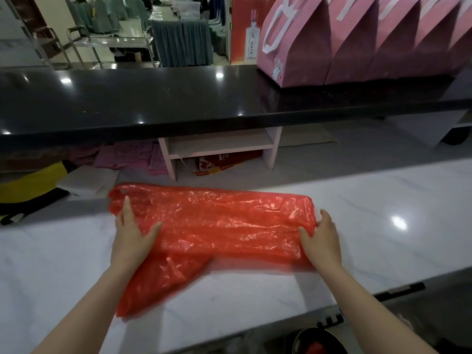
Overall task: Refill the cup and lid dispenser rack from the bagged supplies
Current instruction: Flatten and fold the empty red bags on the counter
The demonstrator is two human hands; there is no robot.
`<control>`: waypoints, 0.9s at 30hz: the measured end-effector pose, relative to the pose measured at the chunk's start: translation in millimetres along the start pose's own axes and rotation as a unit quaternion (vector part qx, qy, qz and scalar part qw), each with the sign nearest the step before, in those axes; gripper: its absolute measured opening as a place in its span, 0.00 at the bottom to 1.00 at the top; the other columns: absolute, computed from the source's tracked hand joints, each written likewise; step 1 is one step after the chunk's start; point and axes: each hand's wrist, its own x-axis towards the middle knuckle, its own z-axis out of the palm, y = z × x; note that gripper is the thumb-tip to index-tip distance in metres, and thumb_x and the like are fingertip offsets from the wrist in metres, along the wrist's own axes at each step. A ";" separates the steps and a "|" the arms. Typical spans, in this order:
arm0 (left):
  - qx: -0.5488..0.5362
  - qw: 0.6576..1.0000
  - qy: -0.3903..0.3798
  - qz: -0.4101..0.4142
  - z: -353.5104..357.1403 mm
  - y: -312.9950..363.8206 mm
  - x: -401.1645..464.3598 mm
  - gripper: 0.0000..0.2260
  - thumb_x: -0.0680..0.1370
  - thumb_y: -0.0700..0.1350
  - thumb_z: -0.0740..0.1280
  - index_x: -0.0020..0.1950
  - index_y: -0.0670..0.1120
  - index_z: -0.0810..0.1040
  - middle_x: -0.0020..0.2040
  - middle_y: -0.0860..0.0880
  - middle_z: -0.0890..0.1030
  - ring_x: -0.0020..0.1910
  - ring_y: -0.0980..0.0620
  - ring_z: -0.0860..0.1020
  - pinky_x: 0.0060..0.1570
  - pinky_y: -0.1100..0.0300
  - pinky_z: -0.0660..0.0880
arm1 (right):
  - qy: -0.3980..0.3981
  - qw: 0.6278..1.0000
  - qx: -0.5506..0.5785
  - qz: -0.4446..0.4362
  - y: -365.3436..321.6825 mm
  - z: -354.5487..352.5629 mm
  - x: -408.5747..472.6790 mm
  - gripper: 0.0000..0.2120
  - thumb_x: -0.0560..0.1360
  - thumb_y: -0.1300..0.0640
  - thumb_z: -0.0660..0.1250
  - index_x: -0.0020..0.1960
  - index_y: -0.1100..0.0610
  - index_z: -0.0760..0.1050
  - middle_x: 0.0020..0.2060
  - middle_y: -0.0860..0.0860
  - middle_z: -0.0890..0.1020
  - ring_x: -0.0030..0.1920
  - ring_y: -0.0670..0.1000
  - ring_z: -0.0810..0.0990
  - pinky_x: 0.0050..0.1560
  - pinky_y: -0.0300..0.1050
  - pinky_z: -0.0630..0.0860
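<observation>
Right then, a red plastic bag [212, 226] lay flat and crinkly on the white marble counter [383, 213]. The left hand [131, 233] pressed on its left end with straight fingers. The right hand [323, 241] held the right end, fingers curled round the bunched edge. The two hands were well apart. No cup and lid rack was in view, and I could not tell if anything was inside the bag. The thin plastic looked slippery, so it might have slid on the smooth counter or torn if pulled hard. Pink gift bags [357, 42] stood on the black counter [178, 98] behind.
</observation>
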 end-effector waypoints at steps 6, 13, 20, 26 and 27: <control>0.138 0.974 0.059 0.170 5.9 41.9 6.8 0.32 0.75 0.55 0.68 0.76 0.50 0.60 0.79 0.44 0.48 0.77 0.44 0.47 0.72 0.44 0.46 | 0.012 0.957 -0.203 -0.207 -42.9 14.0 -7.8 0.32 0.76 0.45 0.62 0.76 0.54 0.58 0.77 0.57 0.55 0.77 0.59 0.50 0.76 0.56 0.50; 0.269 0.915 -0.121 0.276 39.4 85.2 30.3 0.30 0.77 0.66 0.52 0.77 0.60 0.51 0.79 0.52 0.46 0.77 0.50 0.40 0.72 0.41 0.37 | -0.094 0.940 -0.243 -0.222 -79.1 56.5 -1.5 0.36 0.75 0.32 0.51 0.78 0.43 0.43 0.78 0.52 0.38 0.76 0.58 0.33 0.72 0.64 0.36; 0.311 0.896 -0.236 0.211 66.5 42.4 33.4 0.39 0.66 0.76 0.34 0.75 0.65 0.38 0.78 0.53 0.38 0.76 0.45 0.36 0.69 0.38 0.33 | -0.147 0.918 -0.310 -0.200 -42.9 80.7 -10.6 0.42 0.67 0.23 0.42 0.74 0.37 0.32 0.76 0.51 0.31 0.72 0.61 0.26 0.65 0.72 0.28; 0.298 0.902 -0.257 0.178 81.4 22.9 31.4 0.35 0.65 0.77 0.35 0.69 0.68 0.29 0.77 0.54 0.34 0.76 0.46 0.35 0.69 0.36 0.34 | -0.167 0.920 -0.307 -0.176 -36.2 83.7 -10.1 0.41 0.67 0.22 0.40 0.74 0.37 0.33 0.76 0.50 0.32 0.74 0.62 0.29 0.67 0.74 0.33; 0.300 0.901 -0.258 0.179 82.9 22.5 32.2 0.36 0.65 0.77 0.35 0.69 0.68 0.28 0.77 0.54 0.34 0.76 0.46 0.35 0.69 0.36 0.34 | -0.170 0.919 -0.310 -0.174 -35.6 84.0 -9.5 0.41 0.66 0.22 0.40 0.75 0.37 0.34 0.76 0.50 0.34 0.74 0.62 0.30 0.67 0.73 0.33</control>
